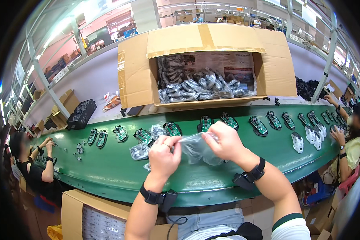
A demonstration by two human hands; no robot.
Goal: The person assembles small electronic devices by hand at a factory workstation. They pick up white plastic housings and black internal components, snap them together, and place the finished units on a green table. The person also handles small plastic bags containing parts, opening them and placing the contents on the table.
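A clear plastic bag (196,146) is stretched between my two hands above the green work surface. My left hand (164,155) pinches one edge of it, and my right hand (223,140) grips the opposite edge. Whether anything is inside the bag cannot be made out. Just beyond my left hand lie a bagged part (139,152) and another crumpled bag (157,131). Close by are mouse-shaped black bases with green circuit boards, one (143,136) beside my left hand and another (206,123) behind my right hand.
An open cardboard box (138,76) full of bagged parts stands behind the green surface (260,156). White shells (297,142) lie to the right. A black bin (82,115) is at the left. Co-workers sit at both ends. Another carton (74,208) stands below, near my left arm.
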